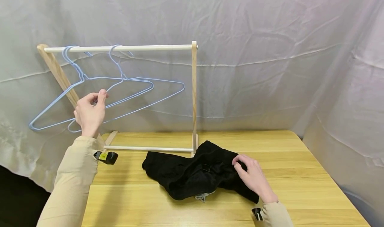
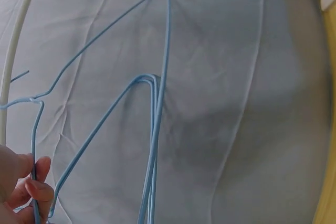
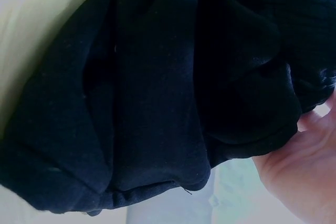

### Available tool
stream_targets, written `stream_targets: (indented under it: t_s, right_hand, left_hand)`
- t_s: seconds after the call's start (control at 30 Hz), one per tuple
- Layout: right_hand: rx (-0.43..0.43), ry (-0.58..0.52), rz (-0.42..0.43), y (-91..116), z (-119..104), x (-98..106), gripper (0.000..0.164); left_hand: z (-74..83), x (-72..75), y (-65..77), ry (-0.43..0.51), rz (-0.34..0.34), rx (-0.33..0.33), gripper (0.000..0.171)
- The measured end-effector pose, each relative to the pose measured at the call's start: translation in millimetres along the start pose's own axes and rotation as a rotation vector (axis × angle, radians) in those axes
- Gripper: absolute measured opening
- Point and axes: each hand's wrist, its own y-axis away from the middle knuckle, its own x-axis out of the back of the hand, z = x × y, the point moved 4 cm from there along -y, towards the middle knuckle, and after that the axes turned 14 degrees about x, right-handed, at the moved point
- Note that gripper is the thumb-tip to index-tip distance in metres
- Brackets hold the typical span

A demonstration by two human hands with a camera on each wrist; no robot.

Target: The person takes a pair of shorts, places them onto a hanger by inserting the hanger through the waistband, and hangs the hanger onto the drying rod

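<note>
My left hand (image 1: 90, 112) pinches one arm of a light blue wire hanger (image 1: 122, 75) between thumb and fingers. The hook of that hanger is over the white top rod (image 1: 159, 47) of a wooden rack. In the left wrist view the hanger's wire (image 2: 167, 40) runs in front of other blue hangers. Black shorts (image 1: 186, 173) lie crumpled on the table, a pale drawstring (image 1: 202, 196) showing at the near edge. At their right part my right hand (image 1: 254, 176) grips the fabric. Seen from the right wrist, some fingertips are hidden behind the cloth (image 3: 157, 77).
More blue hangers (image 1: 57, 100) hang close together at the rod's left end. The rack's right post (image 1: 194, 97) rises behind the shorts, and its lower white bar (image 1: 150, 149) runs low along the table (image 1: 300, 173). A grey curtain (image 1: 270, 70) hangs behind.
</note>
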Motion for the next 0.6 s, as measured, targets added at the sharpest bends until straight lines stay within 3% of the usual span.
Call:
stream_targets:
  t_s: [0.37,0.6]
  right_hand:
    - [-0.017,0.001,-0.012,1.4,4.4,-2.4,0.016]
    - [-0.006,0.007,-0.009,1.5,4.5,-2.3,0.017]
  left_hand:
    - [4.4,4.4,-1.8,0.136,0.01,0.146,0.025]
    - [6.0,5.2,-1.7,0.225,0.035,0.15,0.02]
